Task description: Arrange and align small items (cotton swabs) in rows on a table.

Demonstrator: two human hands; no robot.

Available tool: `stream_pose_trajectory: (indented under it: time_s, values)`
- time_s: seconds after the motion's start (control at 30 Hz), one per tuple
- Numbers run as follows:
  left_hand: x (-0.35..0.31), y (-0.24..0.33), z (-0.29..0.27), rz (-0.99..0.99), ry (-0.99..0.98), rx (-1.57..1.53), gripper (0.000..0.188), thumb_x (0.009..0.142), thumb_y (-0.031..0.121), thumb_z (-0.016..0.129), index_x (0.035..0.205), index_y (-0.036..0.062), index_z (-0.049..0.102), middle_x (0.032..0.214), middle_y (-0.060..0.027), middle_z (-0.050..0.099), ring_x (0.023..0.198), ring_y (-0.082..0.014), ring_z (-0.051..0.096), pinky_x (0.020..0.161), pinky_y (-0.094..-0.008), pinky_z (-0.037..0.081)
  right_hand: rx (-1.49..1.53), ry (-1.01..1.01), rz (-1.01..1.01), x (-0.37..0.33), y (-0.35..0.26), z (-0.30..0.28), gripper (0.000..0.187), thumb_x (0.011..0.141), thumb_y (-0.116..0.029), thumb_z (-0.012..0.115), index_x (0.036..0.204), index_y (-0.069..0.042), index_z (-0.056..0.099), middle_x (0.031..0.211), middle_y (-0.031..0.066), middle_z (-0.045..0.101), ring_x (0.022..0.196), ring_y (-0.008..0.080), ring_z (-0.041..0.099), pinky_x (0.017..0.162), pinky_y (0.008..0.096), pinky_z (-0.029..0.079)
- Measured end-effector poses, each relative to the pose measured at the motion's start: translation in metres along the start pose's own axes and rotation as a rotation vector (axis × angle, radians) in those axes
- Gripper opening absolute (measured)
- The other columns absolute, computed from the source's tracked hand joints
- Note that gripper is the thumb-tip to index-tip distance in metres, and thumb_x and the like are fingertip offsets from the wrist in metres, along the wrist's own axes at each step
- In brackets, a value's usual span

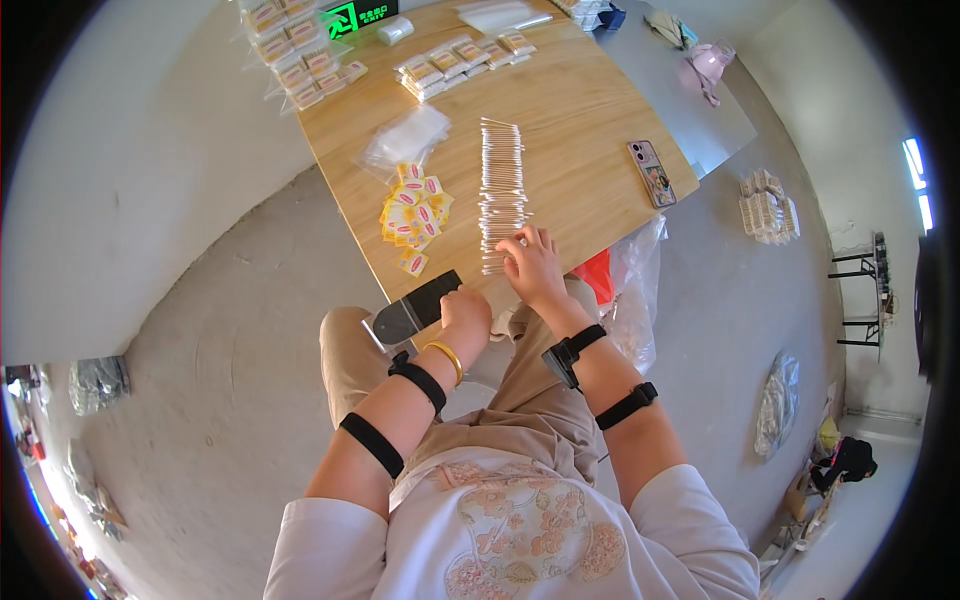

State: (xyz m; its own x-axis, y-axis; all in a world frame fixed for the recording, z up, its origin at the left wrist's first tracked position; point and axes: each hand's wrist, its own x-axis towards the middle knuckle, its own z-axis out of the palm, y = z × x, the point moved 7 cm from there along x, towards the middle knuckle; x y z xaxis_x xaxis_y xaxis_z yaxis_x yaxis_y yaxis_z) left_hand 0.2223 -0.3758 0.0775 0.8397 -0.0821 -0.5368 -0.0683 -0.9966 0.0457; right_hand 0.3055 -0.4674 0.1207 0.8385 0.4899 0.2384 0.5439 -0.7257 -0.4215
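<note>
- Head view: slim white-tipped cotton swabs (503, 165) are lying in a long row on a pale wooden table (590, 130).
- Right hand (533, 266)'s touching the near end, fingers loosely spread.
- Left hand (466, 308)'s sitting curled by a flat black round-ended piece (420, 308); can't tell if it's pinching anything.

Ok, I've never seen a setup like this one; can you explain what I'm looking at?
No robot here: these are a person's own two hands, seen in one picture from a fisheye camera worn on the head, looking down, so straight edges bend. On the wooden table lie a row of cotton swabs, yellow-and-white cards, clear bags and a phone. The right hand is at the row's near part; the left hand is beside a dark flat object. Whether either grips anything is unclear.
</note>
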Motion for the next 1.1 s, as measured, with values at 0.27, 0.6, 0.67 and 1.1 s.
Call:
stream_pose_trajectory:
  time_s: [0.27, 0.6, 0.67, 1.1]
  values:
    - [-0.002, -0.001, -0.003, 0.002, -0.002, -0.005, 0.043, 0.082, 0.039, 0.077, 0.111, 0.0069, 0.071, 0.111, -0.01, 0.065, 0.103, -0.0242, 0.067, 0.077, -0.0326, 0.053, -0.015, -0.051, 0.004, 0.002, -0.001, 0.003, 0.022, 0.08, -0.007, 0.065, 0.099, -0.017, 0.069, 0.108, 0.0076, 0.056, 0.108, 0.0321, 0.052, 0.092, 0.0459, 0.043]
    - [-0.003, 0.0, -0.002, 0.007, 0.009, -0.012, 0.046, 0.082, 0.039, 0.078, 0.111, 0.0051, 0.069, 0.11, -0.0116, 0.065, 0.102, -0.025, 0.067, 0.079, -0.0337, 0.055, -0.052, 0.032, -0.01, 0.011, 0.0, 0.004, 0.019, 0.078, -0.006, 0.068, 0.093, -0.017, 0.07, 0.104, 0.0044, 0.057, 0.106, 0.0287, 0.054, 0.089, 0.0438, 0.043]
    - [-0.003, -0.001, -0.003, -0.004, 0.003, -0.013, 0.046, 0.082, 0.039, 0.078, 0.113, 0.0059, 0.07, 0.111, -0.0103, 0.065, 0.103, -0.0242, 0.067, 0.079, -0.0325, 0.053, -0.058, 0.004, -0.011, 0.01, 0.001, 0.004, 0.019, 0.077, -0.006, 0.068, 0.093, -0.017, 0.07, 0.104, 0.0045, 0.057, 0.106, 0.0286, 0.054, 0.089, 0.0439, 0.043]
    - [-0.004, 0.0, -0.003, 0.007, 0.007, -0.007, 0.038, 0.086, 0.032, 0.074, 0.113, 0.006, 0.07, 0.111, -0.0108, 0.064, 0.104, -0.0245, 0.066, 0.08, -0.0332, 0.053, -0.064, 0.0, 0.042, 0.018, 0.014, 0.002, 0.017, 0.079, -0.007, 0.066, 0.091, -0.019, 0.071, 0.105, 0.005, 0.058, 0.106, 0.0289, 0.053, 0.089, 0.0448, 0.042]
